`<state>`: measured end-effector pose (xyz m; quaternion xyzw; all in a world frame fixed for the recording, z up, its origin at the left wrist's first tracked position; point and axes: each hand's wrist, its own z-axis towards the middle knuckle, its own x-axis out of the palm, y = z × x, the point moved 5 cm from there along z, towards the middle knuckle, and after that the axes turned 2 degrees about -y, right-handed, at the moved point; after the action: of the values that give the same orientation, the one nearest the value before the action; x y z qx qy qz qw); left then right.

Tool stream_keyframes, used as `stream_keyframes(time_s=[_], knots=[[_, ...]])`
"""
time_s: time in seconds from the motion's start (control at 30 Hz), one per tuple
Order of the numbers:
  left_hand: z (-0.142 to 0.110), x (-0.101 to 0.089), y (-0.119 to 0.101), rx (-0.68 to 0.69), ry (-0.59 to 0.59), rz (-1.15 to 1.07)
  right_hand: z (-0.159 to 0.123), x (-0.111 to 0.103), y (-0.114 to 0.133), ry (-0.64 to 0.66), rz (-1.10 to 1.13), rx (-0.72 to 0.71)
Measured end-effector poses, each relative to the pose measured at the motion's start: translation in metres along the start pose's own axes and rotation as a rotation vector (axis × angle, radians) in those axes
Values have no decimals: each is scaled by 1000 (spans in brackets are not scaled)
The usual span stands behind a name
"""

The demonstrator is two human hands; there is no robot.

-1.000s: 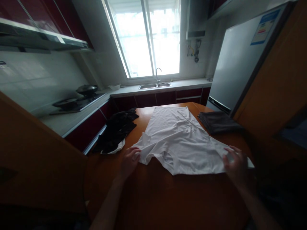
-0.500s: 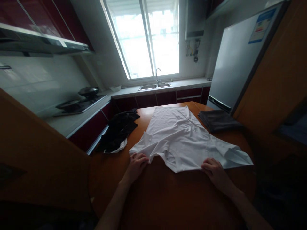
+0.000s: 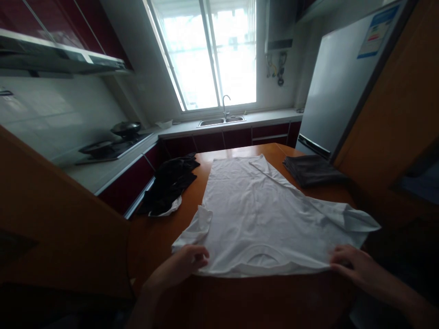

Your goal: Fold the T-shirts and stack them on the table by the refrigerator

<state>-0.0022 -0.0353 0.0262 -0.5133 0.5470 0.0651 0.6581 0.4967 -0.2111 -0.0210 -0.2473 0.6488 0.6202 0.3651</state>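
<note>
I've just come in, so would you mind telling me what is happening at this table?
Someone's left hand and right hand are at the shoulders of a white T-shirt. It lies spread out on the wooden table, neckline toward the person. Dark clothing lies to its left, and a folded dark cloth to its right.

The left grip (image 3: 197, 257) and the right grip (image 3: 338, 262) pinch a white T-shirt (image 3: 254, 205) at its shoulders, its neckline between them. The shirt lies spread beyond both grips on the wooden table (image 3: 274, 150). Past the left grip, farther out, is a dark cloth pile (image 3: 171, 183); beyond the right grip, near the far edge, sits a folded dark gray cloth (image 3: 310, 170).
</note>
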Motion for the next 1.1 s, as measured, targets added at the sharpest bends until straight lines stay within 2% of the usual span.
stream_keyframes(time_s=[0.03,0.13,0.17,0.23,0.33,0.43,0.5,0.6,0.67,0.73,0.77,0.8,0.87,0.93,1.0,1.1], knots=[[4,-6,4,-5,-85,-20,2,-4,-3,-43,7,20],[18,-28,19,-4,-487,29,15,-14,-6,-217,-7,38],[24,-30,23,-18,-571,70,21,-17,-6,-272,-34,29],[34,-26,30,-71,-610,159,31,-18,-6,-348,-107,8],[42,-12,35,-184,-574,255,40,-10,-12,-370,-196,-3],[42,-15,44,-218,-647,168,41,5,-21,-339,-250,-26],[38,-31,62,-244,-762,19,40,14,-27,-318,-271,-42],[19,-68,100,-401,-1007,-115,37,19,-35,-314,-271,-64],[0,-87,113,-487,-1176,-37,34,18,-36,-330,-248,-89],[-14,-95,105,-426,-1265,139,31,15,-33,-372,-217,-113],[-15,-92,94,-338,-1249,226,30,14,-30,-406,-199,-120],[-13,-85,81,-230,-1186,291,28,13,-26,-443,-183,-124],[-2,-63,56,-24,-976,348,26,15,-15,-507,-155,-129],[15,-42,38,115,-782,351,27,22,2,-523,-139,-143],[32,-27,31,192,-638,353,32,32,19,-502,-141,-158],[53,-14,41,205,-455,418,41,44,39,-467,-213,-153]])
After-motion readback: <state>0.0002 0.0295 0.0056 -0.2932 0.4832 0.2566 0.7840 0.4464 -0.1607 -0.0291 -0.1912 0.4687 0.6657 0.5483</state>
